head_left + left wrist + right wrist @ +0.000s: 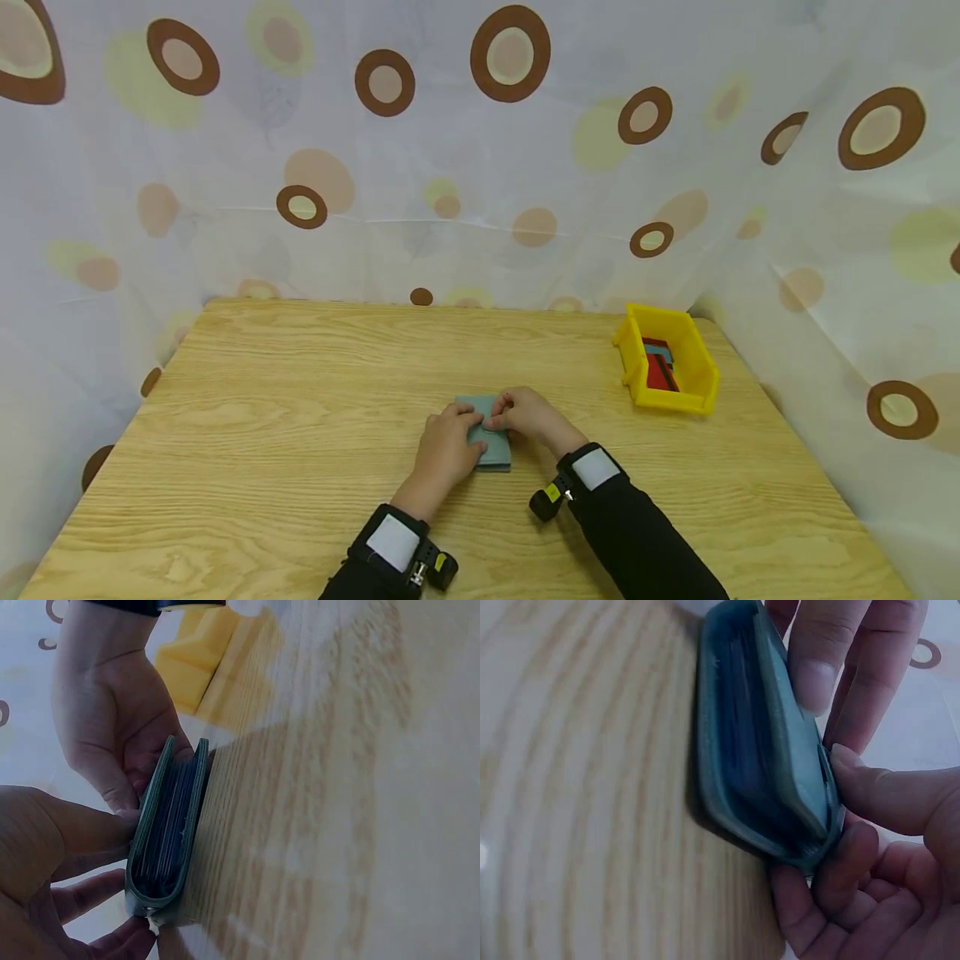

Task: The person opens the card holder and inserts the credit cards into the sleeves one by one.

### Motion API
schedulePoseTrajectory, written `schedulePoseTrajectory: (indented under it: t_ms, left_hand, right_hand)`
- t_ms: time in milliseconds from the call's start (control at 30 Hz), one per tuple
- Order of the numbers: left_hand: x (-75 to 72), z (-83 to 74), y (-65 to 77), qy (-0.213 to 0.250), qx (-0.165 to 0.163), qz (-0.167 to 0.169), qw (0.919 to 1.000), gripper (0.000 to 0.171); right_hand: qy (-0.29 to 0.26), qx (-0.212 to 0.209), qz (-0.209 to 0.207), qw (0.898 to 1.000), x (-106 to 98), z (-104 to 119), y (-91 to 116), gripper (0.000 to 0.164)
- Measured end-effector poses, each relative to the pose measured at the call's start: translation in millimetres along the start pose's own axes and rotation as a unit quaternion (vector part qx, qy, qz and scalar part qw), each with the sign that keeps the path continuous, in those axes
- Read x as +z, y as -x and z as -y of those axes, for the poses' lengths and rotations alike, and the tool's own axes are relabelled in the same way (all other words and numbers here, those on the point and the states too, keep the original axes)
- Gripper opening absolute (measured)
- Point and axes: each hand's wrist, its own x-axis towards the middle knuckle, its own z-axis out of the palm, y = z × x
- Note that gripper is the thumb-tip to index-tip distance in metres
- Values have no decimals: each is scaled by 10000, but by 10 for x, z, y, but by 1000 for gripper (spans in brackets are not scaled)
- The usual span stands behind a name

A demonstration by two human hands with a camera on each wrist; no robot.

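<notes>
A teal card holder [495, 454] lies closed on the table, its dark sleeves [166, 825] showing between the two covers. My left hand [446, 446] holds it from the left, with fingers and thumb on the upper cover and around its edge. From the right, my right hand [531, 414] pinches a small strap [831, 780] over the cover with thumb and forefinger. In the right wrist view the left fingers press on the cover [784, 705] just above the pinched strap. Part of the holder is hidden under both hands.
A yellow bin [677, 333] stands at the back right of the wooden table [300, 400], with red, blue and dark flat pieces [660, 372] inside. A patterned curtain [450, 150] hangs behind the table and along its sides.
</notes>
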Motion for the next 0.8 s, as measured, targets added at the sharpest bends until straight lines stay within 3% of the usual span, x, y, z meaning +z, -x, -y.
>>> schedulePoseTrajectory:
  t_ms: [300,467,667,800]
  left_hand:
    - [-56,27,-125,27,-39,80,10000,37]
    - [-95,108,-152,149,-273,-16,9995,36]
    - [-190,238,14,285,-730,167,9968,31]
    - [-254,343,163,479,-540,445,9964,31]
  right_hand:
    - [337,625,328,9969,-60,98,-200,30]
    - [752,458,311,9956,54,160,-241,28]
    - [756,-13,533,9957,351,157,-143,27]
    - [652,-175,817,9944,432,111,-42,25]
